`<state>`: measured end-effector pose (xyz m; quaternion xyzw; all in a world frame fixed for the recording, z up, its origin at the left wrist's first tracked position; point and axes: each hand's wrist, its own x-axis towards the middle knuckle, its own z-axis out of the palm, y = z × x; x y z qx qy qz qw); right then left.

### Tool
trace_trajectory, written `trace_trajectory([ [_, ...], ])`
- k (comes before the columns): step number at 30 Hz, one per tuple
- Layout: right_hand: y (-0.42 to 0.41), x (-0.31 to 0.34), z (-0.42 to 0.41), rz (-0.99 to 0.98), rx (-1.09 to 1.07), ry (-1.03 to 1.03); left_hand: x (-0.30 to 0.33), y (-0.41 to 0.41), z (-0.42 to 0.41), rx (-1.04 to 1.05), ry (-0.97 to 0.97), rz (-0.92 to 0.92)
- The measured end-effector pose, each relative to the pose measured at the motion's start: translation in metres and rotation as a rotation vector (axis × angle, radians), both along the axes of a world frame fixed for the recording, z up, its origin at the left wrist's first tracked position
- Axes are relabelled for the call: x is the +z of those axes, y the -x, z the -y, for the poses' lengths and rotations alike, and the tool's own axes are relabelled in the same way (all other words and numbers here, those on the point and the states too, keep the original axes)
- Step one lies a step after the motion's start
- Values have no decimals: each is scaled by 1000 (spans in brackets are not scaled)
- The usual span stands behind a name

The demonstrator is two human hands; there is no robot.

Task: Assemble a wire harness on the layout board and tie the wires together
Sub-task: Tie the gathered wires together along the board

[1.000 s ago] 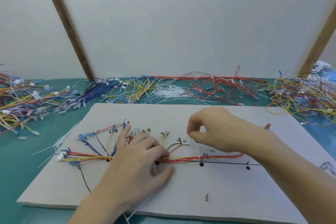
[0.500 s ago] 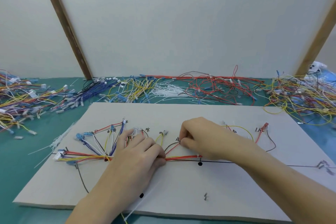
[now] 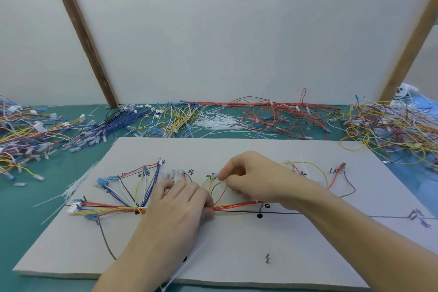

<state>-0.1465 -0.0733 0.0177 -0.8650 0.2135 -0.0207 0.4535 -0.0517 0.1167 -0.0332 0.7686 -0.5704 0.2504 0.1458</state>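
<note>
A grey layout board (image 3: pixel 237 244) lies before me with black route lines and marks. The wire harness (image 3: pixel 113 206), red, yellow, blue and white wires, fans out at the left and runs as a red bundle (image 3: pixel 237 205) along the line. My left hand (image 3: pixel 175 211) lies over the bundle's middle, and its fingers pinch the wires together. A white cable tie (image 3: pixel 189 261) trails from under that hand toward the board's near edge. My right hand (image 3: pixel 256 178) hovers just right of it, finger and thumb pinching a small connector on a branch wire (image 3: pixel 214 176).
Heaps of loose wires lie around the board: mixed colours (image 3: pixel 28 140) at the left, blue (image 3: pixel 118 123) and yellow (image 3: pixel 175 118) behind, red (image 3: pixel 279 116) at the back, a tangle (image 3: pixel 391 130) at the right. Spare white cable ties (image 3: pixel 218 123) lie behind, more (image 3: pixel 73 187) at the left.
My right hand has come left and down from above the bundle to the branch connector. My left hand has closed its fingers on the bundle. The view has tilted slightly.
</note>
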Motion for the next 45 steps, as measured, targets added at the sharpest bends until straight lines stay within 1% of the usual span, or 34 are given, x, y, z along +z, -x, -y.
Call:
trace_trajectory([
  [3,-1,2,-1,-4,52,0,-1,0,0,-3,3,-6],
  [6,-2,5,-6,-37,164,124,0,-3,0,-27,-23,-22],
  [8,-3,7,-10,-44,219,223,2,-9,-3,-58,-78,-68],
  [10,-3,8,-13,-36,233,277,5,-18,-4,-104,-142,-84],
  [13,-2,5,-17,-25,206,300,6,-22,-4,-161,-196,-66],
  [16,0,5,-20,-35,221,250,0,-23,-7,-198,-168,-72],
  [22,3,3,-23,-18,216,26,-6,-23,-11,-221,-89,-102],
  [25,2,2,-22,-12,154,-113,-2,-21,-12,-190,-20,-211],
  [27,0,3,-17,-23,147,-187,1,-18,-12,-198,7,-245],
  [29,-2,5,-12,-14,144,-248,4,-16,-14,-236,35,-283],
  [31,-7,9,-6,20,76,-269,8,-14,-17,-249,79,-366],
  [32,-10,10,-3,48,28,-225,10,-13,-18,-247,92,-393],
  [33,-14,10,1,70,-8,-103,11,-12,-18,-245,100,-405],
  [34,-19,9,5,78,-19,64,12,-11,-18,-245,105,-407],
  [35,-23,9,6,68,7,202,11,-10,-17,-243,112,-408],
  [36,-28,7,7,44,63,276,11,-10,-16,-241,119,-410],
  [39,-41,0,6,-41,238,384,11,-12,-16,-245,132,-428],
  [45,-52,6,10,-57,304,504,8,-14,-17,-259,133,-445],
])
